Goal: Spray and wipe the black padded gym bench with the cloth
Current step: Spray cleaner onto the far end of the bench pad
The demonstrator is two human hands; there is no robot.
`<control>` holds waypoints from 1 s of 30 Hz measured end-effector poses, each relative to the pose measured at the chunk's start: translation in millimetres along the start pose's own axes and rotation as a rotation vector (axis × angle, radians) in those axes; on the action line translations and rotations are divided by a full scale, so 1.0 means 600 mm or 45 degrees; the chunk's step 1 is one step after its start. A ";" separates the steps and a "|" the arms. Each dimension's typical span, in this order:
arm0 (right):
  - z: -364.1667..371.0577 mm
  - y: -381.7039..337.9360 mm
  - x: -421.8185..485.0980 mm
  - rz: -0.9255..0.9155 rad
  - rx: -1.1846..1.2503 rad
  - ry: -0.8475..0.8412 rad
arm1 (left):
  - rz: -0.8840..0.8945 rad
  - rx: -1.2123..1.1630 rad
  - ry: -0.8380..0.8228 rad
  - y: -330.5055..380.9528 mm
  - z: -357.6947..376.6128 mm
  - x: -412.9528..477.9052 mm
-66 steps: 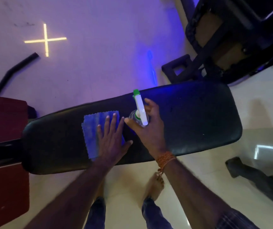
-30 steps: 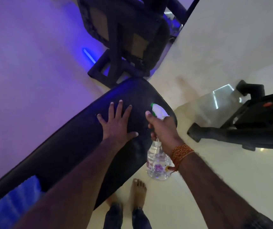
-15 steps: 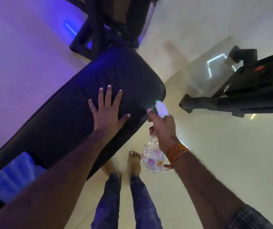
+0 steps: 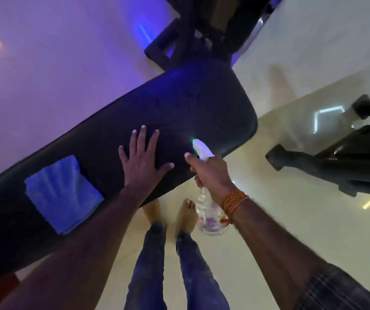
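Note:
The black padded bench [image 4: 193,104] runs diagonally from lower left to upper right. A folded blue cloth [image 4: 62,194] lies on its left part, with no hand on it. My left hand [image 4: 142,162] rests flat on the pad, fingers spread, to the right of the cloth. My right hand [image 4: 210,173] grips a clear spray bottle [image 4: 209,217] with a white and green nozzle, at the bench's near edge. The nozzle points at the pad's right end, where a faint mist shows.
A dark machine frame [image 4: 201,34] stands past the bench's far end. Another black machine base [image 4: 336,162] sits on the glossy floor at right. My bare feet [image 4: 186,214] and legs are just below the bench's near edge.
The view has swung left, so the blue cloth shows in full again. My right hand has lifted the nozzle over the pad's edge. My left hand stays flat on the pad.

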State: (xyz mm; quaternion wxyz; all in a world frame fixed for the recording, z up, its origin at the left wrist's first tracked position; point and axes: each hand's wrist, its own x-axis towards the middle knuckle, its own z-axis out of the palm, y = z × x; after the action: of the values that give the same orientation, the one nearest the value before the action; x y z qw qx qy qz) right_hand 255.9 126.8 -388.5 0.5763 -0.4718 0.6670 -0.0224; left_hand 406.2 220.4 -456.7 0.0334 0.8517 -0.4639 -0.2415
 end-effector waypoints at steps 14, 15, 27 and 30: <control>0.116 -0.021 -0.015 -0.247 -0.541 -0.229 | -0.338 -0.090 0.064 -0.091 -0.001 -0.119; 0.113 0.001 -0.025 -0.240 -0.527 -0.233 | -0.348 -0.095 0.066 -0.096 0.003 -0.130; 0.165 0.070 -0.119 -0.228 -0.495 -0.335 | -0.323 -0.195 0.098 -0.158 0.005 -0.230; 0.208 0.038 -0.117 -0.282 -0.507 -0.359 | -0.329 -0.197 0.144 -0.177 -0.003 -0.240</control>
State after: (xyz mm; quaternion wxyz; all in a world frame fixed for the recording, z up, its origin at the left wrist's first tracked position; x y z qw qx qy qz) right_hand 332.8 249.7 -390.8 0.5535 -0.6444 0.5155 0.1122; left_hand 424.2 396.7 -430.2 0.0936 0.9115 -0.3277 -0.2305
